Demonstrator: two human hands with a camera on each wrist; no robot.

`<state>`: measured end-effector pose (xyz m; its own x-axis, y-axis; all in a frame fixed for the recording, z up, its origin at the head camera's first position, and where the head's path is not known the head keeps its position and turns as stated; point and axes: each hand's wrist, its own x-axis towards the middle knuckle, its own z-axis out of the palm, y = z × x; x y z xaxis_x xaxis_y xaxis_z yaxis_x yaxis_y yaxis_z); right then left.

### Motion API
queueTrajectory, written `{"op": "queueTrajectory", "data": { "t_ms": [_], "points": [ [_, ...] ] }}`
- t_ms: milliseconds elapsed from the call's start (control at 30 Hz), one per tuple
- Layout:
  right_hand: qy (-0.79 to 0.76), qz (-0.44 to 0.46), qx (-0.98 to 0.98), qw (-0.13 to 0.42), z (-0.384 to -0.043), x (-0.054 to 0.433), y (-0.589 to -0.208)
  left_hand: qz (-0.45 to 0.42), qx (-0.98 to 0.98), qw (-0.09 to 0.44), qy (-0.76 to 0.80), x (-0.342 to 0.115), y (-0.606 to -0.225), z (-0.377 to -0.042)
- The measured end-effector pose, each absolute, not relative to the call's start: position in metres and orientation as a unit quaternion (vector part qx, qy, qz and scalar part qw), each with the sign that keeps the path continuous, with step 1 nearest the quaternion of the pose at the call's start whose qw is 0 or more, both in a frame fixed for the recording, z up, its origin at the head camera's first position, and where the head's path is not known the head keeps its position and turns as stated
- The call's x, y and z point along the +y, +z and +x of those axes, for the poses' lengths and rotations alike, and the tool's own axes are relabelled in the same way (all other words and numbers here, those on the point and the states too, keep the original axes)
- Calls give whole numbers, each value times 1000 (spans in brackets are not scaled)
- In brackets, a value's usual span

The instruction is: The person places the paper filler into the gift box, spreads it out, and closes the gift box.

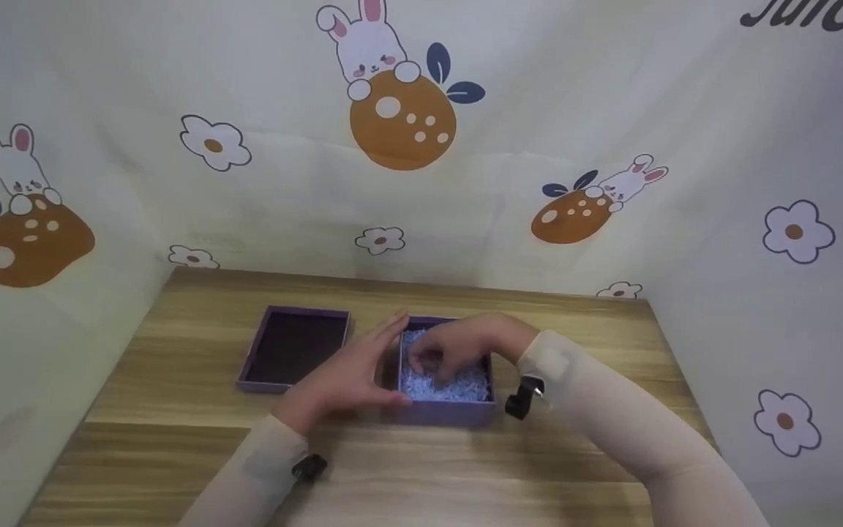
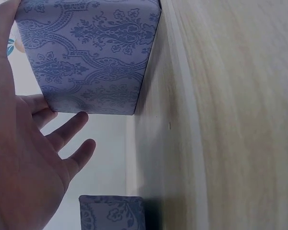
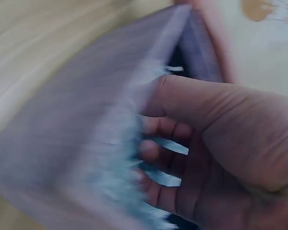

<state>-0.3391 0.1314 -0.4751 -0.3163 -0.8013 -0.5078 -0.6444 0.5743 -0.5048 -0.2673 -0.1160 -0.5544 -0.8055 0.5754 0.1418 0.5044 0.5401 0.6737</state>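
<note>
A purple box (image 1: 445, 413), its outside patterned in the left wrist view, stands upright with its top uncovered. Pale blue shredded paper (image 1: 458, 388) fills much of it. My left hand (image 1: 348, 369) spans the box's left side, thumb at the near corner and fingers toward the far corner. Its fingers are spread and fairly straight. My right hand (image 1: 458, 344) reaches into the box from the right with bent fingers. In the right wrist view its fingertips (image 3: 149, 151) are against the shredded paper, and blur hides whether they pinch any.
A matching purple lid (image 1: 246, 384), dark inside, lies hollow side up on the wooden table (image 1: 173, 461), left of the box. Behind the table and at both sides hangs pale cloth (image 1: 282, 197) printed with rabbits, oranges and flowers.
</note>
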Motion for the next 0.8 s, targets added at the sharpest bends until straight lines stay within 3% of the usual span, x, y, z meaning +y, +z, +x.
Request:
{"op": "queueTrajectory", "data": {
  "t_ms": [133,300,433,600,800],
  "points": [
    [-124,-439,825,333,-343,127,-476,304,878,46,367,-119,-555,-266],
    [-78,-410,849,323,-347,120,-500,307,881,49,358,-119,-554,-266],
    [-81,-398,851,333,-349,121,-500,302,882,46,358,-119,-554,-268],
    [-92,-414,832,359,-347,129,-473,298,883,51,358,-118,-554,-268],
    [-17,-373,843,388,-346,136,-457,300,884,48,356,-116,-557,-268]
  ]
}}
